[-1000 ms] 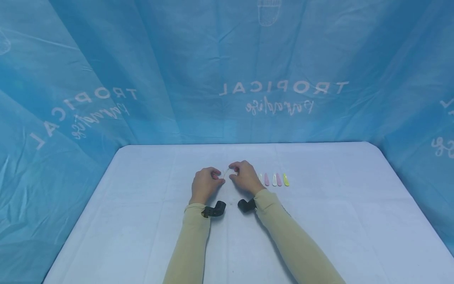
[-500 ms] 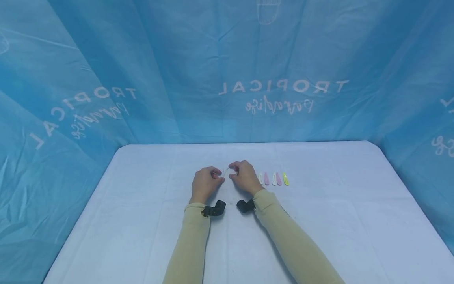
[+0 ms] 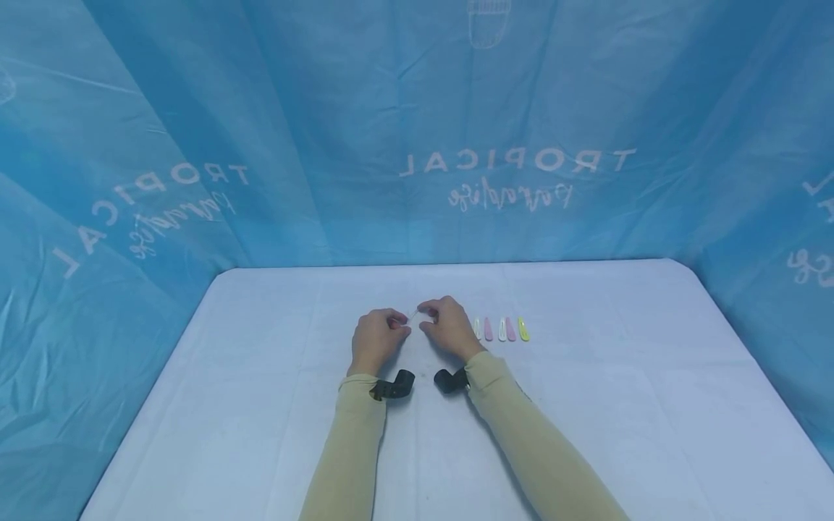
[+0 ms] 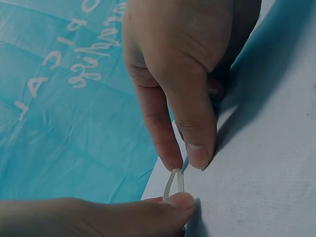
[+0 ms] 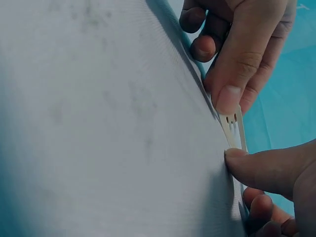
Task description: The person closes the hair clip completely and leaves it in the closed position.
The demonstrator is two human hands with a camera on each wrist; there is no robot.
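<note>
A whitish snap hair clip (image 3: 413, 316) is held up between the two hands over the white table. My left hand (image 3: 376, 339) pinches its wide, slotted end between thumb and fingers. In the left wrist view, the two legs of the clip (image 4: 179, 181) stand apart. There, the index fingertip of my right hand (image 4: 177, 64) touches the narrow tip, with the thumb off to one side. From the head, my right hand (image 3: 451, 327) shows a gap between thumb and index. Part of the clip (image 5: 240, 129) is hidden by the right thumb in the right wrist view.
Several snap hair clips lie in a row right of the right hand: a white clip (image 3: 478, 328), a pink clip (image 3: 488, 329), another white and pink pair, and a yellow clip (image 3: 524, 330). A blue printed curtain (image 3: 365, 130) surrounds the white-covered table (image 3: 260, 405).
Both hands stay almost in place around the white hair clip. Its visible length between the fingers looks shorter and lies slightly differently. The row of clips has not been moved.
</note>
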